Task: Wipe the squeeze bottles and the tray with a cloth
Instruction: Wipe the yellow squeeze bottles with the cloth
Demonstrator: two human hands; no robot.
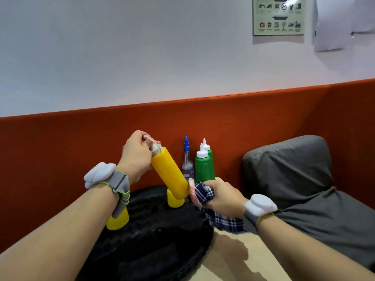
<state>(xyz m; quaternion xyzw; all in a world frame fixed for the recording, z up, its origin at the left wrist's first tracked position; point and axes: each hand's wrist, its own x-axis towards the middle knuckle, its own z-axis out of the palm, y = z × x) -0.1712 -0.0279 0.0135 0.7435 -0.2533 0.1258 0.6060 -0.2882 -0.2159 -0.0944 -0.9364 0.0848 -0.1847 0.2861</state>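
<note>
The left hand (136, 157) grips the capped top of a yellow bottle (168, 173), holding it tilted above the black round tray (162, 240). The right hand (225, 197) clutches a checked cloth (203, 192), pressed against the bottle's base. Two more yellow bottles (118, 221) stand on the tray. Two green bottles (204, 169) and a clear spray bottle (187, 161) stand behind, beside a grey cushion (294, 179).
</note>
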